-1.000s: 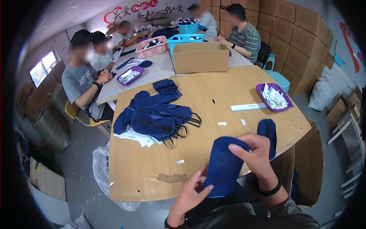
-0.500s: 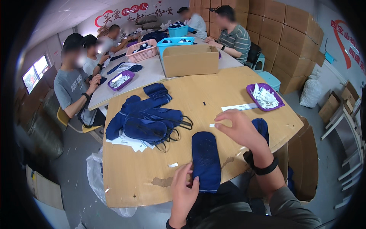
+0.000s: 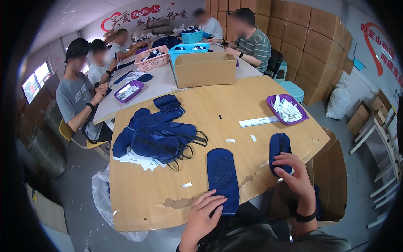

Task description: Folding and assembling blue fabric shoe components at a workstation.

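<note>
A flat navy sock (image 3: pixel 221 168) with a dotted sole lies at the table's front edge. My left hand (image 3: pixel 205 212) rests on its lower end, fingers stretched out and a little apart. To the right is a navy oval fabric piece (image 3: pixel 280 145) with a dark middle strip. My right hand (image 3: pixel 296 170) is over its near end, thumb and fingers curved and apart; whether they touch the fabric I cannot tell. Beyond the sock lie two small white slips, a left slip (image 3: pixel 230 140) and a right slip (image 3: pixel 253 138); another white slip (image 3: pixel 187 185) lies left of the sock.
Navy fabric pieces with dark loops (image 3: pixel 157 138) are piled at left over white cards (image 3: pixel 136 158). A purple tray (image 3: pixel 268 100) of white slips stands by a white ruler-like strip (image 3: pixel 258 121). Farther back are a cardboard box (image 3: pixel 205 69), baskets and several seated people.
My right hand has moved right and nearer, from above the table beyond the sock to the oval piece. The right white slip now shows. My left fingers have spread over the sock's lower end.
</note>
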### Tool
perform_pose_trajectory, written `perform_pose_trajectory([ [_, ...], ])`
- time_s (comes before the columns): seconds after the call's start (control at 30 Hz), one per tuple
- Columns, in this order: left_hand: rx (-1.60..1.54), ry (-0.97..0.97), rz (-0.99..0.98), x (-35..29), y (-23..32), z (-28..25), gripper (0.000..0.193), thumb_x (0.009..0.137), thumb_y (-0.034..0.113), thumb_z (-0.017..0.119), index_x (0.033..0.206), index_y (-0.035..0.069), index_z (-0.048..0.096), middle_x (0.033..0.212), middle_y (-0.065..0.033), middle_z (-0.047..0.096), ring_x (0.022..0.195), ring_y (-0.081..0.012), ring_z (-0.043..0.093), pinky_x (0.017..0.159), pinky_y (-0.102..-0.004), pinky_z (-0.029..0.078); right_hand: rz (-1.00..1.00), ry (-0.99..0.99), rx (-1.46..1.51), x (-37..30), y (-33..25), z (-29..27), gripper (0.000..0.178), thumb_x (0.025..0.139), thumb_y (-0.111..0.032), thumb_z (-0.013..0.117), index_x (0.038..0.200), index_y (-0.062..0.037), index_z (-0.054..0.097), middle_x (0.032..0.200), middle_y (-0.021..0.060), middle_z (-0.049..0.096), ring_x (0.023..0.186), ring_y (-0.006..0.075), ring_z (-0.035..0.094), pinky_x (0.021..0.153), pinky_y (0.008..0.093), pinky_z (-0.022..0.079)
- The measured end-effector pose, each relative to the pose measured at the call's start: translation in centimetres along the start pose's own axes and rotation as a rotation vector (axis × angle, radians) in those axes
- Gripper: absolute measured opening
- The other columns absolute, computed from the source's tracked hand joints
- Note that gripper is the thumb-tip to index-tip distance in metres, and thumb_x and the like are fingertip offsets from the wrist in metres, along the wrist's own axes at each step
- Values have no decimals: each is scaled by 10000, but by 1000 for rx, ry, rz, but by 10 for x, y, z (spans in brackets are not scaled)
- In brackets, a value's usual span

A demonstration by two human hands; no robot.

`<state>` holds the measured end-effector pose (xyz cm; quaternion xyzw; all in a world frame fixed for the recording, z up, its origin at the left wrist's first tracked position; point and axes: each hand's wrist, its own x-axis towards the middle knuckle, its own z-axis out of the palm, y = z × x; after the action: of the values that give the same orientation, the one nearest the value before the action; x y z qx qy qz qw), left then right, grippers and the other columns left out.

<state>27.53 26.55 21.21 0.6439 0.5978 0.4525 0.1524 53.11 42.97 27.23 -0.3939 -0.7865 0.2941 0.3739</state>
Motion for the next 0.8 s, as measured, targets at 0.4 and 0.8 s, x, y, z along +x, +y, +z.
perform_pose_trajectory([
  [0.4,-13,-4,-63,-4,6,1,239,833,96,710,1070,77,735,1102,-81,715,1200,-294,591,1018,-399,455,-65,-275,-47,-18,32,-23,652,573,21,709,1215,-59,628,1245,162,610,1144,350,580,1019,373,460],
  [0.8,-66,30,-104,-3,8,1,240,826,89,720,1064,56,728,1086,-92,727,1194,-309,599,1006,-403,458,-110,-128,-329,-6,54,-26,457,538,-2,729,987,-80,723,1016,103,703,977,307,656,870,381,522],
])
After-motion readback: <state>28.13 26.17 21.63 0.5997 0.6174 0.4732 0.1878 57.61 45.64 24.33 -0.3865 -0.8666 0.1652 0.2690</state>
